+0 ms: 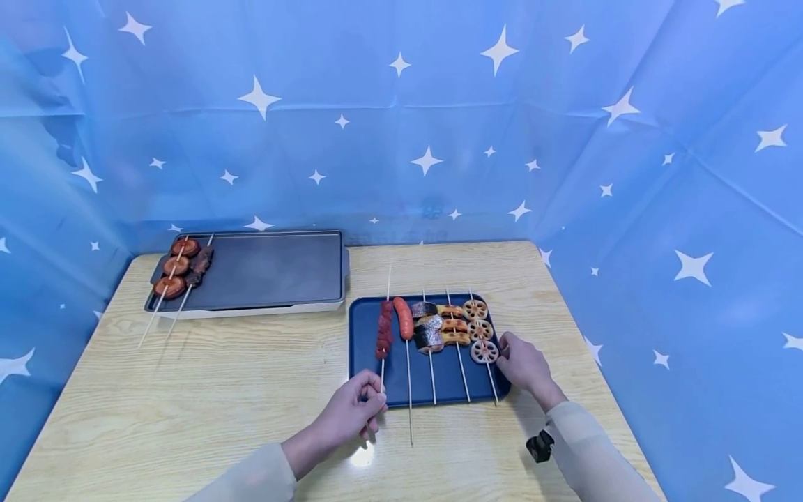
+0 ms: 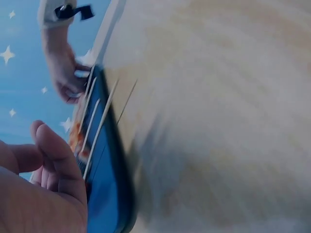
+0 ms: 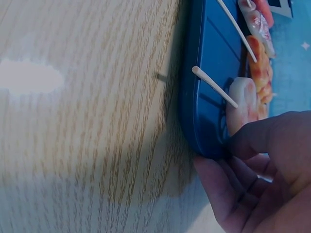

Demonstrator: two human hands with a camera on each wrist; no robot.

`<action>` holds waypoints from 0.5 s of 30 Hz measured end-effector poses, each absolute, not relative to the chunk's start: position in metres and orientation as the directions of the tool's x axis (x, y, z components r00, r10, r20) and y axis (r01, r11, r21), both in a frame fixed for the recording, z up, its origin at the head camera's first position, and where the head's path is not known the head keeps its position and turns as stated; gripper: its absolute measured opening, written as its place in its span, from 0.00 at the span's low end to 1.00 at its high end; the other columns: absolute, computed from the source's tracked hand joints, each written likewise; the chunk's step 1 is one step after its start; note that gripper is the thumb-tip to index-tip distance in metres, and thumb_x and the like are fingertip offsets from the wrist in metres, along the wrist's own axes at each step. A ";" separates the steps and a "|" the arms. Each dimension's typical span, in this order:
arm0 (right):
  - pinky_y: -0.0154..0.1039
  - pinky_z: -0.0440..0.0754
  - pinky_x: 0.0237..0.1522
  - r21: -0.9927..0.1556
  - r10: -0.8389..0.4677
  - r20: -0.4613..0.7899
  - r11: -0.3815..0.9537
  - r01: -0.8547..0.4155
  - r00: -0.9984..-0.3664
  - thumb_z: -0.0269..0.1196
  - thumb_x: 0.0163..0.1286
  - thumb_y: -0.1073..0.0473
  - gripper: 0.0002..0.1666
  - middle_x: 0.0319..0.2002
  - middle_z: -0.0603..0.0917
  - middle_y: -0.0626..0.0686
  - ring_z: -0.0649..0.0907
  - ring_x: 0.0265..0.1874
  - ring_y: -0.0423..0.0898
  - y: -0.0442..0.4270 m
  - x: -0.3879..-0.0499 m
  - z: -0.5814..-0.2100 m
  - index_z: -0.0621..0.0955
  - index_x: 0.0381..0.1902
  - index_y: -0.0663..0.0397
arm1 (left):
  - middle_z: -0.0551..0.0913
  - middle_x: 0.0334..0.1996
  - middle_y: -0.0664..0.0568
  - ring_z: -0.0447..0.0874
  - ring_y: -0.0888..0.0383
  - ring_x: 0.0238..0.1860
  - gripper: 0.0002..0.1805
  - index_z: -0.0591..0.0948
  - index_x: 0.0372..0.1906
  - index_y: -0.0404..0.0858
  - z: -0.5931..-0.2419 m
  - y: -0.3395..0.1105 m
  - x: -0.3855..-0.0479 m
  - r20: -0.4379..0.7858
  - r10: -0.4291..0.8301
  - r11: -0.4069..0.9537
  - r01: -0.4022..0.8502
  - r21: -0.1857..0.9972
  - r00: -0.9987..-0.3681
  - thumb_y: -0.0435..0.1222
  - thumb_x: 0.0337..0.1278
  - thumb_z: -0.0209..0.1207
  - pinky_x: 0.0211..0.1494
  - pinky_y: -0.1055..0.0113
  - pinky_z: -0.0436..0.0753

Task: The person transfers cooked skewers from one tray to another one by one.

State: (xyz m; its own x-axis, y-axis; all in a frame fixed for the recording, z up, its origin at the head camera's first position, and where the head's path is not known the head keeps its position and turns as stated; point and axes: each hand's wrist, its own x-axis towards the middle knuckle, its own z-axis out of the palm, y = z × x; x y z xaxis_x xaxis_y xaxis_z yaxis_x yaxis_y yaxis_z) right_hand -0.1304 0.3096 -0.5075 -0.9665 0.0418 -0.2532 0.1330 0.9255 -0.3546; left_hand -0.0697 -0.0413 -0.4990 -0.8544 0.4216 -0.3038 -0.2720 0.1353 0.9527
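My left hand (image 1: 353, 406) pinches the stick of a red meat skewer (image 1: 385, 330) at the left side of a dark blue tray (image 1: 369, 328). That stick's far tip reaches past the tray's back edge. My right hand (image 1: 524, 361) grips the tray's right rim, thumb over it and fingers outside, as the right wrist view shows. Across the tray lie a sausage skewer (image 1: 404, 319), a fish-chunk skewer (image 1: 429, 333), a skewer of browned yellow pieces (image 1: 454, 325) and a lotus root skewer (image 1: 480, 330). Curled fingers of the left hand (image 2: 56, 170) show close in the left wrist view.
A flat grill plate (image 1: 276, 268) with a pale base stands at the back left of the wooden table (image 1: 207, 404). On its left end lie a mushroom-like skewer (image 1: 176, 266) and a dark meat skewer (image 1: 199, 266). A starry blue curtain (image 1: 376, 125) surrounds the table.
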 end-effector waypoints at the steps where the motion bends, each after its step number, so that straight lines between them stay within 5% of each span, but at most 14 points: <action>1: 0.40 0.71 0.26 -0.354 0.042 -0.255 0.926 0.134 -0.966 0.58 0.61 0.64 0.09 0.32 0.83 0.55 0.78 0.26 0.47 0.310 -0.131 -0.508 0.74 0.41 0.59 | 0.80 0.32 0.45 0.76 0.61 0.19 0.06 0.70 0.42 0.35 -0.501 -0.040 -0.068 -0.306 0.419 0.136 -0.274 0.952 -0.855 0.33 0.68 0.54 0.19 0.69 0.77; 15: 0.42 0.72 0.27 -0.353 0.041 -0.250 0.927 0.130 -0.967 0.58 0.61 0.64 0.10 0.33 0.84 0.56 0.79 0.27 0.48 0.310 -0.131 -0.509 0.74 0.41 0.59 | 0.82 0.32 0.42 0.73 0.62 0.16 0.07 0.70 0.43 0.33 -0.519 -0.026 -0.068 -0.339 0.389 0.106 -0.324 0.940 -0.857 0.33 0.67 0.55 0.18 0.70 0.75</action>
State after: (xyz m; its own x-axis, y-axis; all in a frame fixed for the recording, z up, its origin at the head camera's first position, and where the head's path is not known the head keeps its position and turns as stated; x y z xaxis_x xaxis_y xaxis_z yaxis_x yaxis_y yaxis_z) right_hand -0.1311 0.3100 -0.5089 -0.9674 0.0409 -0.2500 0.1303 0.9266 -0.3527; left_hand -0.0676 -0.0257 -0.5185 -0.8569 0.3886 -0.3387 -0.3236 0.1058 0.9403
